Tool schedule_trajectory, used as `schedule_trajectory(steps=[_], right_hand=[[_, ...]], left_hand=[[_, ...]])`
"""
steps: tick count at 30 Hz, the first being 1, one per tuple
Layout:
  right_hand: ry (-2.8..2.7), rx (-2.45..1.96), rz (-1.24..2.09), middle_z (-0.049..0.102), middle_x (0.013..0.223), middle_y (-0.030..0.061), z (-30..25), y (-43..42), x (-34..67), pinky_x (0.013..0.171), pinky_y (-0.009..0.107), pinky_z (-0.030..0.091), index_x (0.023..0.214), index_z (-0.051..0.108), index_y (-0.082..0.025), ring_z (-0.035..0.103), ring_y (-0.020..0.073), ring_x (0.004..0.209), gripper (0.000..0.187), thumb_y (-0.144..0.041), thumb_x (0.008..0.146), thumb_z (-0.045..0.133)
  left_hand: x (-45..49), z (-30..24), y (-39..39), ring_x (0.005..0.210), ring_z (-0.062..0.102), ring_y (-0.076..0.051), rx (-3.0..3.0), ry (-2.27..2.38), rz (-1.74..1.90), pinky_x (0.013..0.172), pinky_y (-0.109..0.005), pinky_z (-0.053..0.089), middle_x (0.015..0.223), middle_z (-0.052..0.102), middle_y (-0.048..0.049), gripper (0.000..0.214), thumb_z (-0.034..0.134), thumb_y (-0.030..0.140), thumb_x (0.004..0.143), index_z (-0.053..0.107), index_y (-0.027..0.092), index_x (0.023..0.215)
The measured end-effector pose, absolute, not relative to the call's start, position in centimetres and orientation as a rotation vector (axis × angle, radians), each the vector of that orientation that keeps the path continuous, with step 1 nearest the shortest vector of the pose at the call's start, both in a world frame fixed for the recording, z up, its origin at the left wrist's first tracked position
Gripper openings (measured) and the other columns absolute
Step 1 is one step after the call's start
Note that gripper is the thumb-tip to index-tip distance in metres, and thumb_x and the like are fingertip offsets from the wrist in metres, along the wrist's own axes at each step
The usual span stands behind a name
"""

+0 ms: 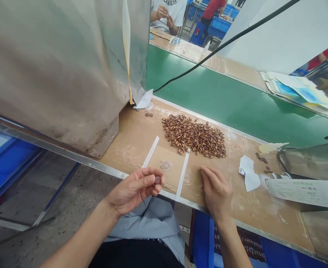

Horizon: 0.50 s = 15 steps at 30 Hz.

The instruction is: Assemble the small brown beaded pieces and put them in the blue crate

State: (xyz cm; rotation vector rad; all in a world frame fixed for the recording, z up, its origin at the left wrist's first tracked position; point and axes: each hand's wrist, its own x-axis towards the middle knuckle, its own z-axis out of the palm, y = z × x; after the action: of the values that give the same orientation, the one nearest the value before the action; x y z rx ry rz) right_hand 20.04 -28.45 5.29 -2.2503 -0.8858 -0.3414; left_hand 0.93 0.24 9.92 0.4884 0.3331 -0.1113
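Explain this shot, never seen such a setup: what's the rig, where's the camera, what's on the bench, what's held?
There is no robot here: the picture comes from one camera on a person's head, looking forward and down at their bare hands. The left hand pinches a small brown disc at its fingertips. The right hand is at the brown bench with its fingers curled; I can't tell whether it holds anything. Beyond the hands lies a heap of small brown-and-gold pieces. Nearer, a clear round item sits between two white strips. To the right are a crumpled white paper and a labelled white packet.
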Motion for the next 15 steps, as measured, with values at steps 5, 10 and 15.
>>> schedule_trajectory(steps=[5,10,15], right_hand=[[-0.494,-2.039,-0.118,0.091,0.113,0.0103,7.2,-26.8,18.9,0.093,0.041,0.071,0.120,0.094,-0.024,0.085,0.0275,0.100,0.029,-0.050,0.112,0.085],[-0.210,-1.630,0.200,0.087,0.094,0.0072,8.8,-23.5,17.4,0.074,0.035,0.065,0.117,0.093,-0.022,0.075,0.0199,0.075,0.043,-0.057,0.094,0.103],[-0.306,-1.662,0.194,0.086,0.090,0.0054,10.2,-21.2,16.5,0.075,0.036,0.066,0.114,0.094,-0.023,0.076,0.0206,0.077,0.032,-0.050,0.098,0.100]], left_hand=[[2.2,9.4,1.3,0.087,0.086,-0.012,0.626,0.350,-0.053,0.083,-0.015,0.070,0.103,0.092,-0.0083,0.034,0.115,0.031,0.086,0.097,0.014,0.110],[3.1,8.2,2.1,0.082,0.086,-0.011,0.675,0.335,0.052,0.080,-0.015,0.071,0.104,0.094,-0.0079,0.034,0.116,0.033,0.084,0.098,0.017,0.109],[2.9,7.5,2.0,0.080,0.087,-0.012,0.646,0.308,0.104,0.079,-0.017,0.072,0.104,0.094,-0.0087,0.029,0.116,0.030,0.084,0.098,0.018,0.104]])
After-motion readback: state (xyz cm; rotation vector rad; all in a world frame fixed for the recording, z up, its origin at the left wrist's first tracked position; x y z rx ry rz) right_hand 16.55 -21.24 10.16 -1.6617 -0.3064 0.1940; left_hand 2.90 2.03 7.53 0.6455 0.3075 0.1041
